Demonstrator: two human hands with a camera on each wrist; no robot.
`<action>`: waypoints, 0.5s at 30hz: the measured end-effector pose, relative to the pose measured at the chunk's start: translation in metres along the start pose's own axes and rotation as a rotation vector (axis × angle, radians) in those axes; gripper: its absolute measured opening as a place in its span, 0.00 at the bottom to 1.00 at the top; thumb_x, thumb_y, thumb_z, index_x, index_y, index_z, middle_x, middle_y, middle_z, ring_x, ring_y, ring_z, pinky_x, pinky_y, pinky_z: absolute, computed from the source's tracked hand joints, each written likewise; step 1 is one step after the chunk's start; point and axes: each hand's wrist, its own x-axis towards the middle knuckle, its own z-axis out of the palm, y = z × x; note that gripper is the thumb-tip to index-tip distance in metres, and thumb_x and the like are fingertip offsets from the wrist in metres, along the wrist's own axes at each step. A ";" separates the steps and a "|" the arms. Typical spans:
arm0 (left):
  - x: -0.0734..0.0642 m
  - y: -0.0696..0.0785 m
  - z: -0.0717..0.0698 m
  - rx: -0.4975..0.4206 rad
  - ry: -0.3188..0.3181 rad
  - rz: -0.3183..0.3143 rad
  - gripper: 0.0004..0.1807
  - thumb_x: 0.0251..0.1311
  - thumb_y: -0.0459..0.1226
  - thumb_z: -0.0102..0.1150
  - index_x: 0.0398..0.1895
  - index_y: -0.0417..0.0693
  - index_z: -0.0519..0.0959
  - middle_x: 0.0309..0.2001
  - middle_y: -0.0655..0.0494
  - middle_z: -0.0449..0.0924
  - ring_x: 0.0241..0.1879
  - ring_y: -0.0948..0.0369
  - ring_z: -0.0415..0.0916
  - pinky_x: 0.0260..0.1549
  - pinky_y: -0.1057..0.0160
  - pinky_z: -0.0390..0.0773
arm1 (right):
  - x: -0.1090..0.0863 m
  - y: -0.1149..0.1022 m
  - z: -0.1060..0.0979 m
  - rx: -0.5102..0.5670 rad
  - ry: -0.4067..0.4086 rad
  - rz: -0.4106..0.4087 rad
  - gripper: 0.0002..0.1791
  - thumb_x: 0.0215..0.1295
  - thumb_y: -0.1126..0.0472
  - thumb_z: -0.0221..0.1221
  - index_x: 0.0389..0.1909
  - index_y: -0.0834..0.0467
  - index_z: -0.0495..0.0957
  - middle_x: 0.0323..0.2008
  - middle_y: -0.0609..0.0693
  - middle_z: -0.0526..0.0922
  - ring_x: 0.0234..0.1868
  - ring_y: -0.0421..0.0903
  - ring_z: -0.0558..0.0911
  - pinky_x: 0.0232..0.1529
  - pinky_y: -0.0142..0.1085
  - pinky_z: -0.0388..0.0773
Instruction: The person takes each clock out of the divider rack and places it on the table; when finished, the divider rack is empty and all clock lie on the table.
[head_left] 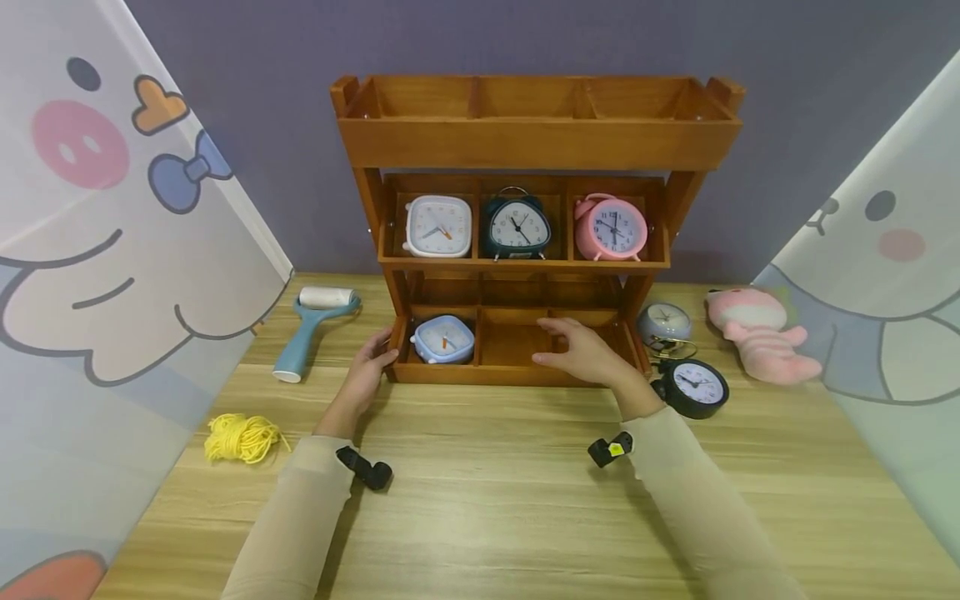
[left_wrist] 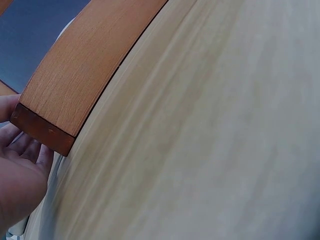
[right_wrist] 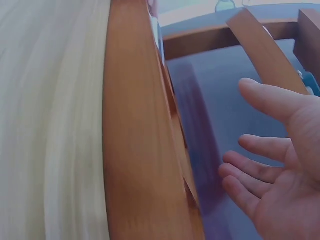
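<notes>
Left hand point(head_left: 366, 370): fingers and thumb grip the bottom tray point(head_left: 517, 376) of the three-tier brown wooden rack point(head_left: 540, 143), left end.
Right hand point(head_left: 585, 352): fingers loosely spread at the tray's right side.
Pale-blue rounded-square alarm clock point(head_left: 443, 339): we find it in the left compartment point(head_left: 465, 311).
Middle tier point(head_left: 525, 266): we count white square clock point(head_left: 439, 227), dark-green triangular clock point(head_left: 518, 227), pink round clock point(head_left: 615, 228).
</notes>
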 end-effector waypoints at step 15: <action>0.000 0.000 0.003 -0.016 0.006 0.007 0.29 0.70 0.26 0.45 0.74 0.33 0.54 0.71 0.36 0.54 0.68 0.47 0.52 0.67 0.52 0.55 | 0.061 -0.048 0.060 0.035 -0.049 0.021 0.38 0.65 0.50 0.64 0.71 0.60 0.64 0.64 0.60 0.69 0.63 0.54 0.69 0.61 0.46 0.68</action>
